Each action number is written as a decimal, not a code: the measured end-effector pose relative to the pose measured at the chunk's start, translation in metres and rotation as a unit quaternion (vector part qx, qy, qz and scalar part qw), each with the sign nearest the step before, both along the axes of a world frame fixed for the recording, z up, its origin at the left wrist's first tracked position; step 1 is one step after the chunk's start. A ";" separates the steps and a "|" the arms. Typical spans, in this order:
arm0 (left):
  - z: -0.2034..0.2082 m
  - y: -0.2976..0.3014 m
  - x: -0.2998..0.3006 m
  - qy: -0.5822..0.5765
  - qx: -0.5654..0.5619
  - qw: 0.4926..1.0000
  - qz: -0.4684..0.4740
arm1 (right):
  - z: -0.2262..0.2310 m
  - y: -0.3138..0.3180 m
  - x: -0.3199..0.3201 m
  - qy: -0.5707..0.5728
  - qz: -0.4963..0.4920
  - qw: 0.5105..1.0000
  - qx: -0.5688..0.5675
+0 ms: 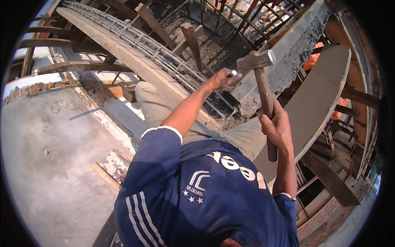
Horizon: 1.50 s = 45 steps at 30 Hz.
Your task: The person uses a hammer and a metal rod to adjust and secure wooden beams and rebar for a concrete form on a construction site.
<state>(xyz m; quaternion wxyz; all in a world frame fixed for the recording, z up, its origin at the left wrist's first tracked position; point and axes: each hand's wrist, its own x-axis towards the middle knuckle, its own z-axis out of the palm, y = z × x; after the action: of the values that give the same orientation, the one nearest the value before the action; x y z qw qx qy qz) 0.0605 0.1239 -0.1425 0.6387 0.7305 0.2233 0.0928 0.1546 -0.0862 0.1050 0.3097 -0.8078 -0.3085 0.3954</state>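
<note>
While a pale slab (53,152) fills the lower left, a long grey curved board (317,96) runs down the right side, with orange sheeting (313,57) showing behind its upper edge. Between them stands a rough concrete beam (290,61), its nearer end broken and crumbly, just beyond the hands. A long plank (117,48) slants in from the upper left, and a cage (144,41) of steel bars tied with square loops lies along its inner side; whether a trough closes round the cage, I cannot tell. Wooden props (191,43) stand at angles past the cage, over shaded ground.

The hammer (264,88) is in front of the person, handle slanting up and head uppermost, beside the beam's near end in the view. The right hand (277,125) is closed round the middle of the handle, fingers wrapped and thumb lying along the near side; below the fist the handle's butt sticks out. Smaller still, a metal piece (233,73) shows a bright round end from the left hand (222,79), whose fingers are curled narrowly round it. The fist hides the rest, and contact with the hammer's head cannot be told.
</note>
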 end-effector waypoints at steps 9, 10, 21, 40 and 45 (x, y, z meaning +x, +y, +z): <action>-0.050 0.100 0.031 0.137 0.078 0.914 0.374 | 0.097 -0.014 -0.007 -0.011 -0.135 0.970 0.201; -0.066 0.122 0.036 0.201 0.047 0.888 0.411 | 0.094 -0.029 -0.012 0.000 -0.135 0.975 0.176; -0.048 0.143 0.058 0.264 0.019 0.888 0.375 | -0.072 -0.203 -0.090 0.077 -0.170 0.961 -0.205; -0.178 0.216 0.087 0.156 -0.090 0.894 0.410 | -0.111 -0.130 -0.035 0.204 -0.186 0.915 -0.294; -0.195 0.210 0.090 0.113 -0.109 0.897 0.414 | -0.121 -0.141 -0.031 0.261 -0.206 0.899 -0.285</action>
<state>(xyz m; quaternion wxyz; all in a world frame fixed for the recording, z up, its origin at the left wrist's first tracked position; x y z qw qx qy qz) 0.1501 0.3340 -0.3375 0.5888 0.5033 0.5848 0.2409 0.1239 -0.2270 -0.0161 0.2101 -0.7749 0.0821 0.5904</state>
